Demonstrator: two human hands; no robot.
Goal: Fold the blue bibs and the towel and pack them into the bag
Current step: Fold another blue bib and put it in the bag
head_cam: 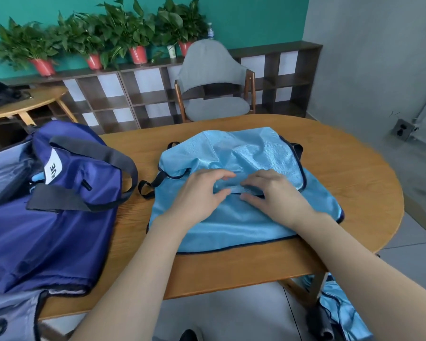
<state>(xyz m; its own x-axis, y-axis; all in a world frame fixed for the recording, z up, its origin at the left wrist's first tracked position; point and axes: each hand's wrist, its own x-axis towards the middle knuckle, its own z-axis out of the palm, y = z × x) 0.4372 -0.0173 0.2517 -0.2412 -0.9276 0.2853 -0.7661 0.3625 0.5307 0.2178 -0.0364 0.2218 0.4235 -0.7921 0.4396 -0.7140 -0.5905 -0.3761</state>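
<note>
Now both hands working close together on light blue bib (pixel 244 217), which is lying spread on counter (pixel 354 193) directly beneath them. Left hand (pixel 202 190) curling fingers and thumb round raised fold of bib fabric. Right hand (pixel 271 193) pinching same fold just beside it, fingertips nearly meeting left's. Dark blue bag (pixel 47 230) sitting well left of left hand. More blue fabric (pixel 342 311) hanging below counter edge, under right forearm.

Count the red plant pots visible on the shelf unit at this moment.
4: one at the shelf's far left, one right of it, one mid-shelf, one partly behind the grey chair. Leaves or the chair may hide more.
</note>
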